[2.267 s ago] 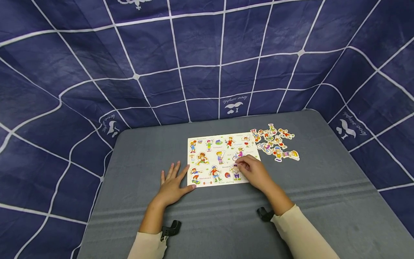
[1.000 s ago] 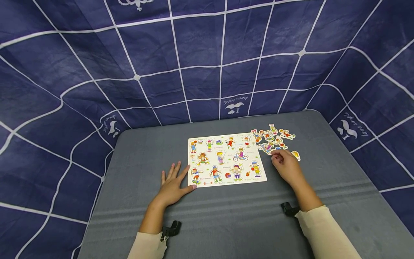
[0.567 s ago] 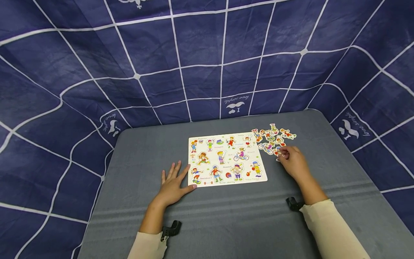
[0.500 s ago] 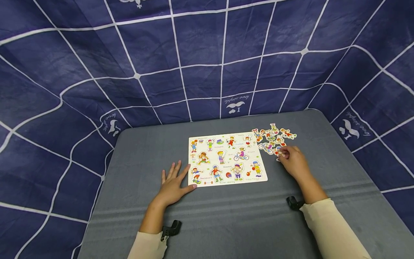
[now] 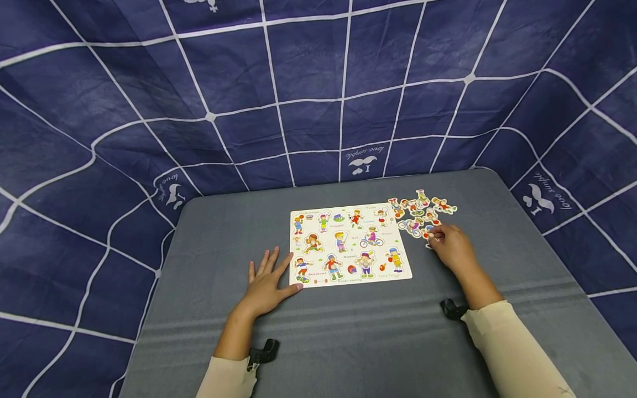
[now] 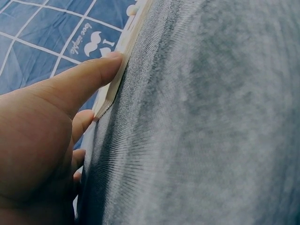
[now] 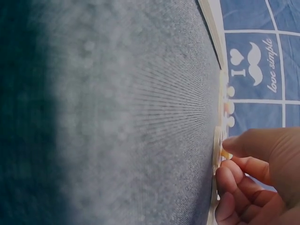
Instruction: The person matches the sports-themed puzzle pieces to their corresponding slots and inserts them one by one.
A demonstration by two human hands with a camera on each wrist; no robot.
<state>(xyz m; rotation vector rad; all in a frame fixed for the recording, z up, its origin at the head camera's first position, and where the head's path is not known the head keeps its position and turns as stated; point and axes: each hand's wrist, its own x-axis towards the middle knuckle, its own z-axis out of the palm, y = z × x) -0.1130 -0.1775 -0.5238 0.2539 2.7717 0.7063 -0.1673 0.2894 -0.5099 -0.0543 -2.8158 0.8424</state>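
Note:
A white puzzle board (image 5: 348,243) printed with small sport figures lies flat on the grey table (image 5: 348,331). My left hand (image 5: 269,271) rests flat on the table, fingers straight, its thumb against the board's lower left edge (image 6: 117,75). Right of the board lies a cluster of several loose figure pieces (image 5: 418,210). My right hand (image 5: 437,236) is at the near end of that cluster. Its thumb and curled fingers pinch one puzzle piece (image 5: 429,235), whose thin edge (image 7: 218,150) shows in the right wrist view, low on the cloth.
A dark blue cloth (image 5: 318,99) with white grid lines hangs as a backdrop round the table's back and sides. The table's rounded far corners and its left and right edges are in view. Black wrist-camera mounts (image 5: 264,351) sit at both cuffs.
My right hand left the board's lower right area and moved right to the loose pieces, where it closed on one. It has barely moved in the last half second. The left hand stayed put.

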